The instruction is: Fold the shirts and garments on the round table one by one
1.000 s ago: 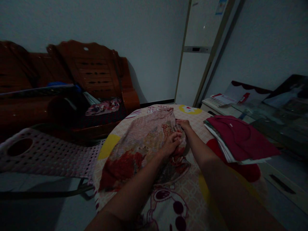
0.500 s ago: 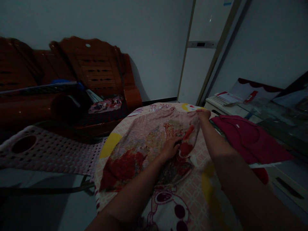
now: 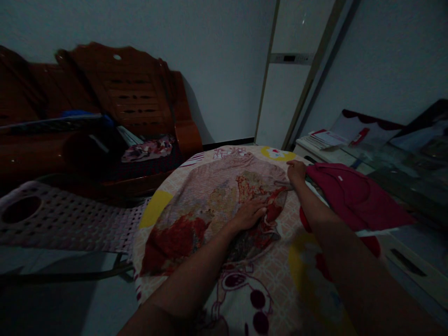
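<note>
A thin, patterned shirt (image 3: pixel 210 200), pinkish-grey with rust-red and tan patches, lies spread on a round table covered by a printed cloth (image 3: pixel 276 289). My left hand (image 3: pixel 249 214) rests palm down on the shirt's right part, fingers stretched toward its right edge. The fabric there is bunched into folds. My right hand (image 3: pixel 297 171) is just beyond the shirt's upper right edge, over the tablecloth. Its fingers are slightly bent and appear to hold no fabric, though the dim light blurs them.
Right of the table, a folded magenta garment (image 3: pixel 360 196) lies near papers (image 3: pixel 324 139) on a cabinet. A woven chair (image 3: pixel 80 219) stands at the left. Behind it is a wooden sofa (image 3: pixel 136 93) with a crumpled cloth (image 3: pixel 149 148) on its seat. A tall white air conditioner (image 3: pixel 280 102) stands behind.
My right hand has come away from the shirt's right edge, which has dropped and folded inward. My left hand has flattened and moved slightly right on the fabric. The view has shifted a little.
</note>
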`<state>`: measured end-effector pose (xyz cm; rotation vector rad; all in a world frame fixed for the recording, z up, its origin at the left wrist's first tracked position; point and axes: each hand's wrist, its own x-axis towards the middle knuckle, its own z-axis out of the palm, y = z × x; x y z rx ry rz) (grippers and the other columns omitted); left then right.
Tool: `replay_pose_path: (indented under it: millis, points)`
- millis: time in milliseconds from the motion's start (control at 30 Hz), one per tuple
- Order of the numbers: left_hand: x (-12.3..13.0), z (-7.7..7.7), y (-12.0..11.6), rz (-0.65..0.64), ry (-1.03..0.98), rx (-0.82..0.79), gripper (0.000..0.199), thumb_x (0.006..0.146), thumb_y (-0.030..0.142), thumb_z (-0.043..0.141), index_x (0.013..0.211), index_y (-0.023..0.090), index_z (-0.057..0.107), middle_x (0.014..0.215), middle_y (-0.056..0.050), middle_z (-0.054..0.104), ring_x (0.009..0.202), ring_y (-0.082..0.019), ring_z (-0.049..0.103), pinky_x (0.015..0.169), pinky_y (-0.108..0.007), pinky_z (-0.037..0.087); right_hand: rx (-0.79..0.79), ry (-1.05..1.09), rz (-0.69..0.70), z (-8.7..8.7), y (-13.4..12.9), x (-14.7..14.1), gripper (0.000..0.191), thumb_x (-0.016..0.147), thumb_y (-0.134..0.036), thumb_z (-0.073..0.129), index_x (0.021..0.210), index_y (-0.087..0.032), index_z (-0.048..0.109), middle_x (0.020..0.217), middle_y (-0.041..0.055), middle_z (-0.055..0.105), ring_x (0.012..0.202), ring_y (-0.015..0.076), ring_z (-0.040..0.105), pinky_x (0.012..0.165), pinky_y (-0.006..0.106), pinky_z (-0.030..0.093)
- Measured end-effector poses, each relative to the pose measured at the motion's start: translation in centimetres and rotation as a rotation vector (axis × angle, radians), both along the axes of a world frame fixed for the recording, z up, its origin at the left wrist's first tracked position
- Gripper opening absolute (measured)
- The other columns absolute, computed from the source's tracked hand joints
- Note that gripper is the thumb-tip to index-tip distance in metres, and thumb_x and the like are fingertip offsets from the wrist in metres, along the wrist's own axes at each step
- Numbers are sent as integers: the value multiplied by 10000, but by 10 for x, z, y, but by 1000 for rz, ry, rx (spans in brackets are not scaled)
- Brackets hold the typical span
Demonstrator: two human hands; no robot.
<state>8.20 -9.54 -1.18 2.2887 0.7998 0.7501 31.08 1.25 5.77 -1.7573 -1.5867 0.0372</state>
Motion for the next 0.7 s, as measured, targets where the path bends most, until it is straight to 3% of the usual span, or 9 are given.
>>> replay_pose_path:
  millis: [100, 200, 333, 433, 533, 600, 700]
  points:
    - [0, 0, 3, -24, -33, -12, 387, 1028, 296, 390, 1238, 171, 691, 1352, -106, 667, 1261, -234, 599, 1118, -388, 430, -55, 17, 77, -7, -28, -7, 240, 829, -188, 564, 896, -149, 792, 900, 90, 769, 872, 234, 689, 847, 338, 512]
    - [-1, -1, 7, 39, -70, -52, 357, 953, 162, 437, 1162, 156, 728, 1282, -94, 708, 1205, -224, 634, 1080, -356, 460, -97, 18, 315, -13, -74, -19, 187, 811, -215, 595, 768, -156, 767, 736, 39, 735, 727, 186, 651, 722, 280, 471]
    - [-2, -2, 11, 126, -114, -105, 403, 870, 69, 450, 1112, 173, 755, 1175, -53, 758, 1108, -203, 679, 1043, -337, 485, -202, -22, 520, -18, -139, -40, 204, 874, -326, 652, 784, -168, 744, 758, 40, 727, 714, 170, 650, 691, 266, 443]
    - [-3, -1, 11, 163, -123, -130, 391, 858, 60, 461, 1083, 158, 765, 1133, -51, 772, 1057, -193, 694, 1015, -321, 503, -290, -190, 482, -24, -169, -58, 243, 865, -408, 704, 937, -179, 739, 907, 83, 750, 827, 217, 684, 737, 290, 458]
    - [-4, 1, 8, 188, -122, -129, 399, 854, 53, 464, 1080, 171, 770, 1124, -36, 776, 1051, -185, 695, 1017, -313, 505, -336, -321, 374, -30, -177, -70, 244, 854, -343, 705, 1023, -168, 708, 1001, 133, 744, 922, 259, 688, 777, 311, 471]
    - [-6, 3, 5, 197, -106, -128, 395, 850, 56, 475, 1078, 176, 774, 1120, -38, 777, 1059, -190, 695, 1018, -315, 505, -338, -255, 340, -32, -175, -69, 148, 840, -229, 659, 973, -184, 704, 969, 110, 749, 913, 239, 688, 779, 298, 472]
    - [-9, 5, 3, 225, -85, -136, 404, 854, 62, 476, 1103, 177, 772, 1146, -42, 771, 1072, -194, 692, 1028, -318, 501, -275, 87, 294, -30, -171, -54, 86, 766, -175, 611, 802, -204, 683, 775, 32, 722, 756, 183, 667, 692, 261, 468]
